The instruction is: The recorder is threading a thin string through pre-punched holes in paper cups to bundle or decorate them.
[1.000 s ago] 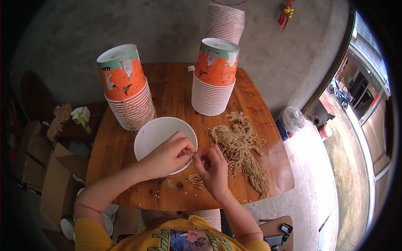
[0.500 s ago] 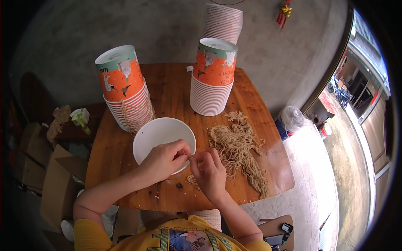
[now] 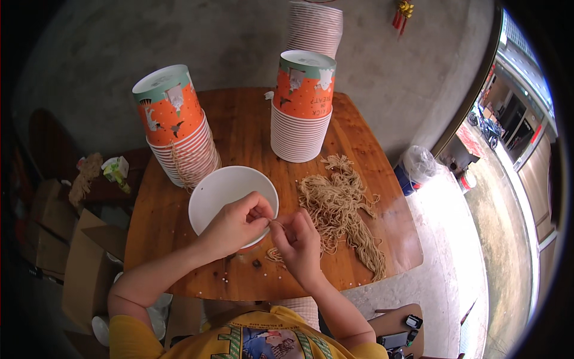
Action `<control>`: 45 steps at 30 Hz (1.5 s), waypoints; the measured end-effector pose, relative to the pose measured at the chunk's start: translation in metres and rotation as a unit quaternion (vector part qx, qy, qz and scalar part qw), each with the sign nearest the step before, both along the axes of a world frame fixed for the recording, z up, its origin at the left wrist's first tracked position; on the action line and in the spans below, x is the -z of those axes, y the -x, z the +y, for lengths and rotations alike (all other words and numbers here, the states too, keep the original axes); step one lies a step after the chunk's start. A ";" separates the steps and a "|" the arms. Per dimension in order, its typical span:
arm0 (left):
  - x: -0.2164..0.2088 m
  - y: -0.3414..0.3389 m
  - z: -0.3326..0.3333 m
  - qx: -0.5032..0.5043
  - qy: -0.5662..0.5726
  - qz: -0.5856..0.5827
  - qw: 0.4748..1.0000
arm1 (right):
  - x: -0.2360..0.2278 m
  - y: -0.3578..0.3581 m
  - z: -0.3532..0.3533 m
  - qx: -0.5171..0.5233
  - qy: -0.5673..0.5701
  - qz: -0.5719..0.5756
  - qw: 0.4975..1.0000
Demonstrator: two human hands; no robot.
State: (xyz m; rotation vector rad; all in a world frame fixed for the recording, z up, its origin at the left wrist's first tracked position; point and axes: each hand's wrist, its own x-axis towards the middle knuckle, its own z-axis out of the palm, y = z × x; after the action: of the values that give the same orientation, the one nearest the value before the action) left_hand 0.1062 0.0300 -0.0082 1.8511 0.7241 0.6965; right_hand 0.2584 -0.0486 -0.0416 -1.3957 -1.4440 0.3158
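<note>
A white-lined paper bucket (image 3: 210, 190) stands on the wooden table in front of me, its mouth facing up. My left hand (image 3: 234, 226) is over the bucket's near right rim, thumb and fingertips pinched on a thin cord (image 3: 275, 222). Close beside it, my right hand (image 3: 300, 246) pinches the same cord just outside the rim. The fingers partly cover the cord, so whether it is knotted cannot be seen. A loose heap of tan cord (image 3: 344, 209) lies right of my hands, with strands trailing behind the right one.
Two upturned stacks of orange and green paper buckets stand behind, one left (image 3: 173, 113) and one right (image 3: 302, 122); cords hang down the left one. Another wrapped stack (image 3: 314, 27) is farther back. Small white beads dot the table's near edge (image 3: 209, 293). A cardboard box (image 3: 89, 263) sits lower left.
The view has shifted slightly. Both hands stay at the bucket's rim, and their fingertips have moved a little on the cord.
</note>
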 end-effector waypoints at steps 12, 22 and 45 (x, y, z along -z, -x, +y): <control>-0.007 -0.002 0.001 0.011 0.020 -0.009 1.000 | 0.010 -0.006 0.006 -0.062 0.049 0.221 0.972; -0.008 -0.003 0.002 0.022 0.049 0.002 0.999 | -0.001 -0.009 -0.001 0.001 -0.097 -0.060 0.994; -0.007 -0.002 0.000 0.039 -0.061 0.019 0.997 | 0.003 -0.015 0.011 -0.001 -0.110 -0.145 0.983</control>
State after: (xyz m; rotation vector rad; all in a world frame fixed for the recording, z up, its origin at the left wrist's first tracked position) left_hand 0.1080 0.0304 -0.0010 1.9972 0.6428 0.6690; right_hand 0.2729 -0.0376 -0.0444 -1.2967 -1.6625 -0.0501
